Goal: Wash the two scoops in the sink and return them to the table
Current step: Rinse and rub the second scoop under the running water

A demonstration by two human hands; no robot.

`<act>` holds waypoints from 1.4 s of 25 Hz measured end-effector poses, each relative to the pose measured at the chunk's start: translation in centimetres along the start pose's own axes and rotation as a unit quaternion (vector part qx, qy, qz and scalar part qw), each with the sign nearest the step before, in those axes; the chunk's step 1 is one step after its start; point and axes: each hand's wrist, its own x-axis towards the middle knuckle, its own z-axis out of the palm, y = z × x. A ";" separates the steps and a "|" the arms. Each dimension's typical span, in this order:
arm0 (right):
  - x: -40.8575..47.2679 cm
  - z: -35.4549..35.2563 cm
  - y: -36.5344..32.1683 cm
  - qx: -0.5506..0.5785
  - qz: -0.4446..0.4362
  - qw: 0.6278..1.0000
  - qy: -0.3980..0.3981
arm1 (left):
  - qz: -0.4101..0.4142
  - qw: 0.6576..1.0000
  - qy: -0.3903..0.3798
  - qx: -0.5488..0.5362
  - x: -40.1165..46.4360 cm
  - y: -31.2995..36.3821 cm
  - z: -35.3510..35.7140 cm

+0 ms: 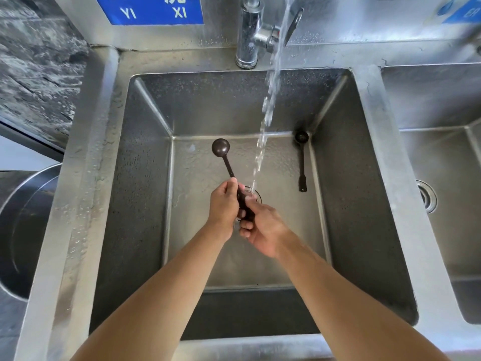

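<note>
A dark brown scoop [221,148] with a round bowl points up and to the left over the steel sink [145,162]. My left hand [223,204] grips its handle near the middle. My right hand [263,227] closes on the handle's lower end, just below the left. A second, smaller dark scoop [302,162] lies on the sink floor at the back right corner, bowl away from me. Water [268,110] streams from the faucet and lands just right of my hands, by the drain.
The faucet [248,35] stands at the back middle with its lever raised. A second basin [442,178] lies to the right. A round steel pot [23,230] sits at the left. A blue sign [151,9] hangs on the back wall.
</note>
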 end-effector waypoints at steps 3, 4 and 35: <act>0.1 0.1 0.0 0.022 0.012 1.000 -0.012 | -0.008 1.000 -0.012 0.008 -0.1 -0.3 -0.2; 0.0 -0.2 0.1 0.019 0.007 1.000 -0.015 | -0.004 1.000 -0.028 0.010 -0.3 -0.4 -0.1; -3.7 -5.0 0.0 -0.310 -0.076 0.947 0.019 | -0.112 0.992 -0.025 -0.048 -2.4 -1.5 0.9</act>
